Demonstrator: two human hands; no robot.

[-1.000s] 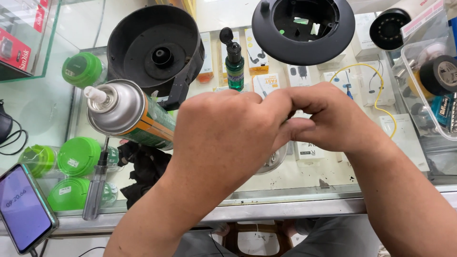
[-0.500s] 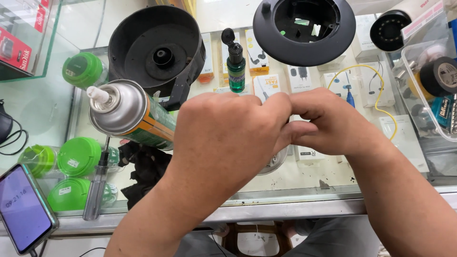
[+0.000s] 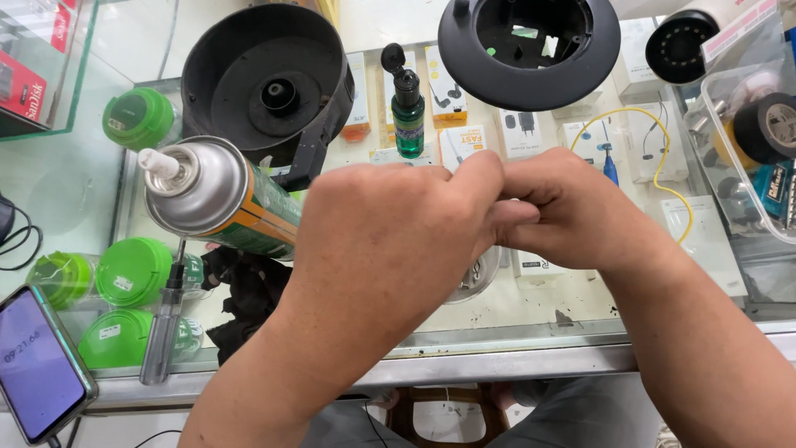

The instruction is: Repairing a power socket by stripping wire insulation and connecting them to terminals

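My left hand and my right hand meet above the glass counter, fingertips pressed together around something small that the fingers hide. Both hands are curled closed. Under them a round metal part peeks out on the glass. A silver and green spray can stands just left of my left hand. A small green bottle with a black cap stands behind the hands.
A black round housing sits at the back left, a black ring-shaped housing at the back. Green-lidded jars, a screwdriver, a black cloth and a phone lie left. A clear bin with tape rolls stands right.
Both hands have stayed together in nearly the same place, with only small finger movement. Nothing else has moved.
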